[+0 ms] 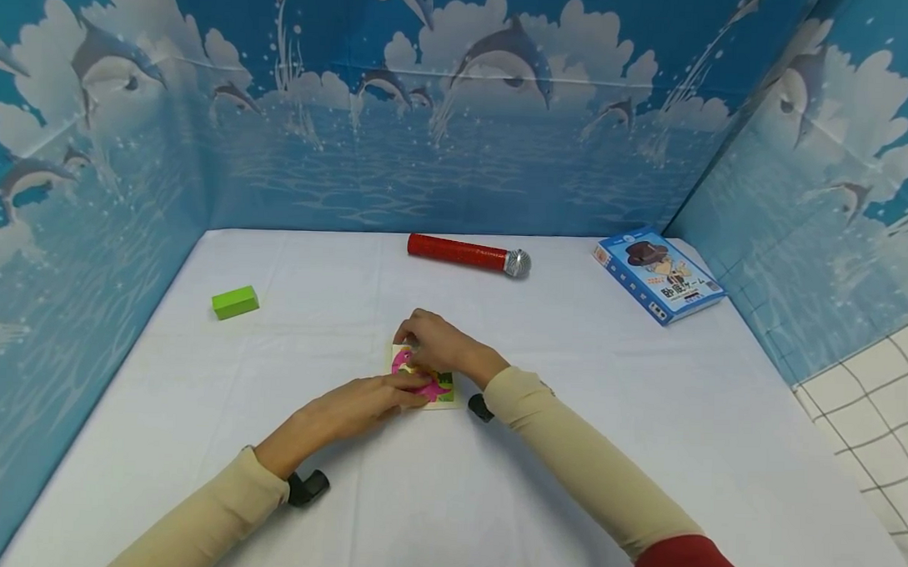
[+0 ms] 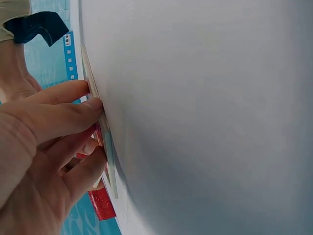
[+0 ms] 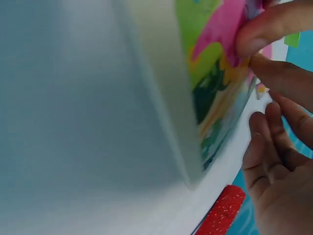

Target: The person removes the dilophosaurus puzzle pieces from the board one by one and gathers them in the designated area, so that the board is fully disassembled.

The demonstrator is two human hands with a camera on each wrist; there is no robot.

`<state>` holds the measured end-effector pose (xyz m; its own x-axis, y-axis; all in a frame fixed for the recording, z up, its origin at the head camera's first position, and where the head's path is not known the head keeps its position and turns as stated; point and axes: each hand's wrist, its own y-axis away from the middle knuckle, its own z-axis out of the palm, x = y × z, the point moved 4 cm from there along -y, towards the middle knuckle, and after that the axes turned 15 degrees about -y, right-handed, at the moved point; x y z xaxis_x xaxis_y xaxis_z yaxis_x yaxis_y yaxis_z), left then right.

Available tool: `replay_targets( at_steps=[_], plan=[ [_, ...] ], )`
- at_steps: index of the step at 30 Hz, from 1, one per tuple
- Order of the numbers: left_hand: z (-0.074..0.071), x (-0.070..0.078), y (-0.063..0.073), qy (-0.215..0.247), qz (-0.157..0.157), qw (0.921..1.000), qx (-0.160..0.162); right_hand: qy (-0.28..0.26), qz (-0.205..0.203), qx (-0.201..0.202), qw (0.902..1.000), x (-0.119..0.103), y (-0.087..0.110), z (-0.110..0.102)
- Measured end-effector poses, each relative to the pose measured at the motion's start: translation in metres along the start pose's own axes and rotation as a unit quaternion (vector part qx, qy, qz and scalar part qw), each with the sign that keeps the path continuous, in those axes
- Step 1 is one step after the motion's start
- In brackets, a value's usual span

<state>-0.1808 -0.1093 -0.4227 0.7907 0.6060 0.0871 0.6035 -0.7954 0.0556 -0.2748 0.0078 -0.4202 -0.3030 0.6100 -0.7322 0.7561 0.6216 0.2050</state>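
Note:
A small flat picture puzzle (image 1: 443,392) with a pink dinosaur and a cream border lies at the middle of the white table. My left hand (image 1: 367,401) comes from the near left, and its extended fingers press on the pink part of the picture. Over the far left corner, my right hand (image 1: 440,346) bends its fingers down. In the right wrist view its fingertips pinch at a small pink and yellow puzzle piece (image 3: 262,89) by the board's edge, mostly hidden by the fingers. The thick pale border (image 3: 166,93) shows close up there.
A red microphone (image 1: 458,252) with a silver head lies near the back edge. At the back right is a blue game box (image 1: 660,274). A green block (image 1: 235,302) sits to the left. Dolphin-print cloth (image 1: 458,167) hangs behind the table and along its sides.

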Motion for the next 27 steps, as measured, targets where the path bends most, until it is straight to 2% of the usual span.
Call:
replay_targets(
  at_steps=[10,16,22,27],
  plan=[
    [-0.001,0.000,0.000,0.013,0.003,0.9999,0.002,-0.007,-0.039,0.049,0.9980,0.003,0.009,-0.008],
    [-0.003,0.000,-0.001,0.019,0.003,0.9998,-0.004,-0.063,-0.054,0.051,0.9952,0.006,0.012,-0.017],
    [-0.002,0.000,-0.003,0.022,0.001,0.9997,-0.013,-0.116,-0.040,0.076,0.9895,0.021,0.022,-0.036],
    [-0.001,0.000,-0.003,0.034,-0.010,0.9992,-0.020,-0.127,0.003,0.083,0.9884,0.041,0.039,-0.060]
  ],
)
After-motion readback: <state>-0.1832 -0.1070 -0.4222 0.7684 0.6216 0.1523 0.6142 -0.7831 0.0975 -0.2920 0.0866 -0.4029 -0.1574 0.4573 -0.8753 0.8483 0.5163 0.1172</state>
